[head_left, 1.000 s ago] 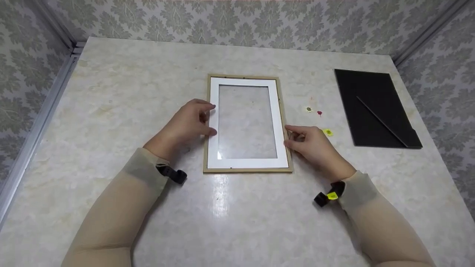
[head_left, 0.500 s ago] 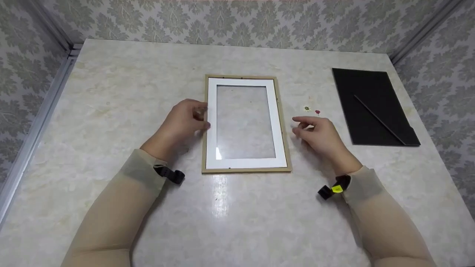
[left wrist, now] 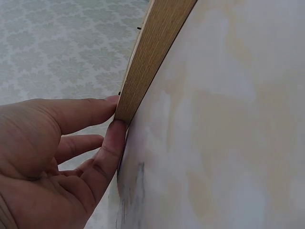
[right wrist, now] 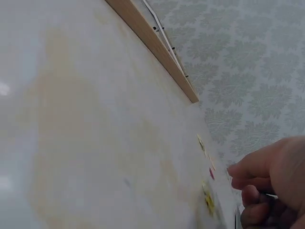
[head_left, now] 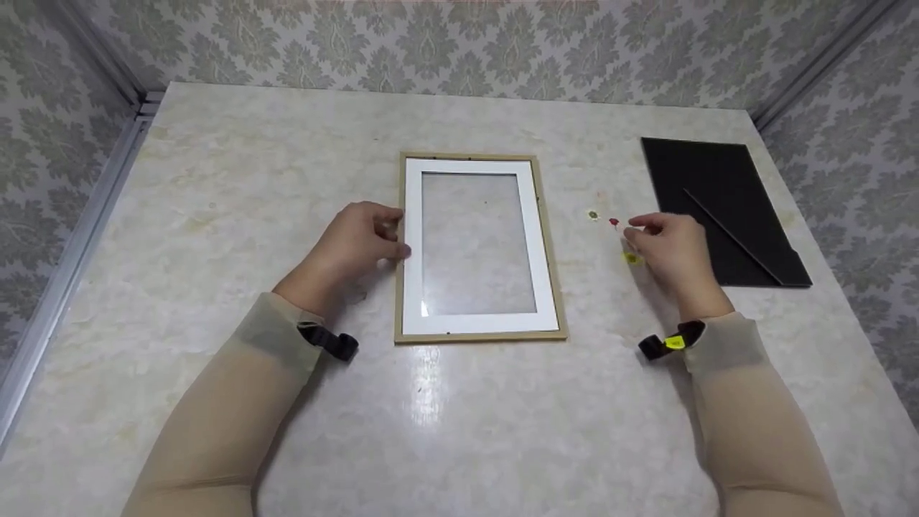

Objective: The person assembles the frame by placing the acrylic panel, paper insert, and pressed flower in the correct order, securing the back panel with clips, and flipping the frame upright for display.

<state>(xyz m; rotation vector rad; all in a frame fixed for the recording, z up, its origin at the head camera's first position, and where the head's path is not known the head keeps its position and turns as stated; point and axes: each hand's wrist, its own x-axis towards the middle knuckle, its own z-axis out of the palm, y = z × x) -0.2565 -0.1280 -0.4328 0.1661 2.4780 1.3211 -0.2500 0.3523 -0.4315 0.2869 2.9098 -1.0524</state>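
Note:
A wood-coloured picture frame (head_left: 554, 301) lies on the table, with a white mat (head_left: 470, 324) around a clear pane (head_left: 477, 251). My left hand (head_left: 352, 240) pinches the frame's left edge; in the left wrist view, thumb and forefinger meet at the wooden side (left wrist: 143, 67). To the right of the frame, my right hand (head_left: 675, 248) hovers with fingers bent and thumb and forefinger slightly apart, nothing seen between them. Close by its fingertips are a small red dried flower (head_left: 614, 222) and a yellow one (head_left: 631, 258). A whitish flower (head_left: 593, 215) lies just left of these.
A black backing board (head_left: 696, 169) with a slanted stand strip (head_left: 739, 240) lies at the right, partly behind my right hand. A faint pinkish bit (head_left: 602, 195) is beyond the flowers. Patterned walls (head_left: 459, 47) border the table (head_left: 251, 143).
My right hand has let go of the frame's right edge and moved right, over to the flowers. My left hand has stayed at the left edge.

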